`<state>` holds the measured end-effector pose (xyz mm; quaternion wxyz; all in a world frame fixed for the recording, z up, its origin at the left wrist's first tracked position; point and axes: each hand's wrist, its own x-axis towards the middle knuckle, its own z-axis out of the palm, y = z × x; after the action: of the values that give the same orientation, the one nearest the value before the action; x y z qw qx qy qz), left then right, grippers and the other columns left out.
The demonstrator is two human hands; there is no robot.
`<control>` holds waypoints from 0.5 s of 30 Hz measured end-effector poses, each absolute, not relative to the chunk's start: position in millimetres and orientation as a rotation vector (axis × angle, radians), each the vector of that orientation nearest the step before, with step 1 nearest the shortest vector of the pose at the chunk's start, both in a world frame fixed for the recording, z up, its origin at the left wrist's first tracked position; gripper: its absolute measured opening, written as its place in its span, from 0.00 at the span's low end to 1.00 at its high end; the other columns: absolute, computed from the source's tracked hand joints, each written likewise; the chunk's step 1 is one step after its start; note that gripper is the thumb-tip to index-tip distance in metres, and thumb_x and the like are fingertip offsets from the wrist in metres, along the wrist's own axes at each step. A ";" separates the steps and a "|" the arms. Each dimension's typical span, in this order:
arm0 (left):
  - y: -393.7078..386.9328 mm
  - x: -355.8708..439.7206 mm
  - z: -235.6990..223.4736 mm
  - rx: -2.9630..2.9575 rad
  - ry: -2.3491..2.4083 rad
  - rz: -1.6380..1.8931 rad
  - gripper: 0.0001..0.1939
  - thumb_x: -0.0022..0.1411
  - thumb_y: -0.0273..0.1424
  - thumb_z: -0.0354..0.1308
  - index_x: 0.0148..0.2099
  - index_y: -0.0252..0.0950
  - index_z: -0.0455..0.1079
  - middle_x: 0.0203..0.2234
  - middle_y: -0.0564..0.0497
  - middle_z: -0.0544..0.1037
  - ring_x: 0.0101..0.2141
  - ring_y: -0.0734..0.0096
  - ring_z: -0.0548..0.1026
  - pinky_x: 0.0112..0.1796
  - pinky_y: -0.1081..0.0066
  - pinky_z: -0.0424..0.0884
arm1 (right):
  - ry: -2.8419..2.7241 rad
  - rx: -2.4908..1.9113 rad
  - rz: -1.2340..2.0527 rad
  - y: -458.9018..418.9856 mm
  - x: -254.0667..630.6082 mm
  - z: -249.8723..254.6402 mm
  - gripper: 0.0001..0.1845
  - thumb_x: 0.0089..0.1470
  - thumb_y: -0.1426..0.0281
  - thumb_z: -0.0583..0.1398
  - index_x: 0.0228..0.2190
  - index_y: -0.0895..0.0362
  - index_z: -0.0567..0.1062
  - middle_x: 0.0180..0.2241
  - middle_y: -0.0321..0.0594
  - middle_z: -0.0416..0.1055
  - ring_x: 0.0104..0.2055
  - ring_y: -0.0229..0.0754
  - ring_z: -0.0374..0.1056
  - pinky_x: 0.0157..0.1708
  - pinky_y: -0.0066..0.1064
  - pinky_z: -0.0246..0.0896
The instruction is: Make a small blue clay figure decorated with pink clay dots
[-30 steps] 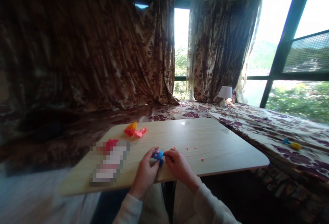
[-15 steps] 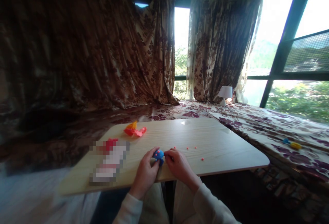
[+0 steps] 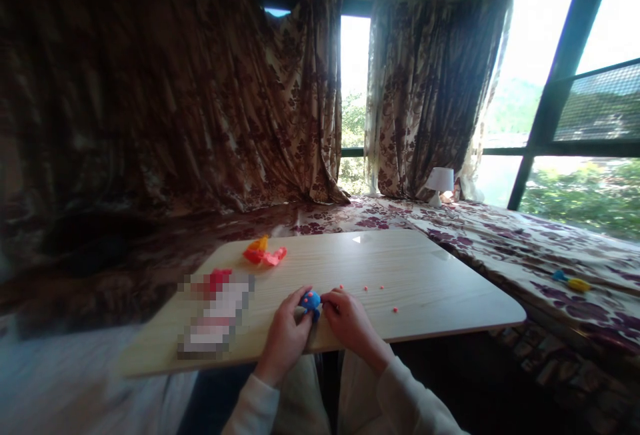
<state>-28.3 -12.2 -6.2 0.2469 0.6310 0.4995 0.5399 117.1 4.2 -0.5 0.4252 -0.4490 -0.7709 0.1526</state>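
A small blue clay figure (image 3: 311,300) with several pink dots on its rounded top is held over the near edge of the table. My left hand (image 3: 286,334) wraps round it from the left, fingers behind and thumb in front. At its right side, my right hand (image 3: 351,322) is closed in a pinch, fingertips at or very near the blue clay. Whatever those fingertips hold, if anything, is too small to make out. Several tiny pink balls lie beyond and to the right of my right hand, among them one pink ball (image 3: 395,310) nearest me.
On the pale wooden table (image 3: 450,295), crumpled orange and red wrappers (image 3: 265,254) lie at the back left. A pixelated blurred item (image 3: 215,318) lies at the left with something red (image 3: 220,279) beside it. A white lamp (image 3: 440,182) stands beyond, on flowered cloth.
The view has shifted very slightly. The blue figure appears turned a little in my left hand, while my right hand stays pinched beside it.
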 end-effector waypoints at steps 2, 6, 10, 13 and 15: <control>-12.1 -28.5 -6.3 1.726 1.367 1.469 0.21 0.49 0.27 0.58 0.48 0.37 0.70 0.46 0.45 0.75 0.49 0.63 0.70 0.54 0.62 0.59 | -1.930 -1.120 0.379 3.2 115.1 -0.7 0.15 0.50 0.80 0.53 0.30 0.58 0.78 0.28 0.40 0.74 0.32 0.39 0.68 0.35 0.27 0.59; -12.7 -29.5 -7.2 1.729 1.358 1.472 0.21 0.50 0.28 0.57 0.49 0.37 0.70 0.47 0.46 0.74 0.50 0.63 0.69 0.55 0.62 0.59 | -1.923 -1.063 0.382 -3.9 118.5 6.3 0.14 0.51 0.79 0.53 0.32 0.57 0.78 0.29 0.40 0.74 0.32 0.39 0.68 0.35 0.27 0.61; -14.6 -29.4 -7.6 1.744 1.371 1.436 0.21 0.51 0.28 0.57 0.50 0.38 0.69 0.48 0.46 0.74 0.50 0.64 0.69 0.54 0.62 0.60 | -1.829 -0.991 0.340 -12.5 156.1 25.1 0.13 0.53 0.74 0.53 0.36 0.56 0.77 0.33 0.40 0.74 0.34 0.39 0.69 0.37 0.29 0.62; -14.6 -29.0 -8.3 1.778 1.386 1.441 0.21 0.51 0.28 0.56 0.50 0.37 0.69 0.47 0.46 0.74 0.49 0.64 0.70 0.53 0.63 0.61 | -1.761 -1.120 0.271 -14.3 201.5 33.8 0.13 0.52 0.69 0.53 0.35 0.56 0.77 0.32 0.41 0.74 0.32 0.40 0.69 0.33 0.30 0.63; -13.6 -28.9 -9.3 1.803 1.395 1.444 0.21 0.52 0.28 0.56 0.50 0.37 0.69 0.47 0.45 0.74 0.48 0.64 0.70 0.53 0.63 0.62 | -1.744 -1.263 0.243 -14.4 228.1 31.9 0.14 0.51 0.68 0.52 0.33 0.56 0.77 0.31 0.42 0.74 0.31 0.41 0.68 0.32 0.31 0.62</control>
<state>-28.9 -13.6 -9.3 0.2196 0.6518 0.5044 0.5220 228.1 -14.4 31.9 0.4683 -0.5151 -0.7110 0.0992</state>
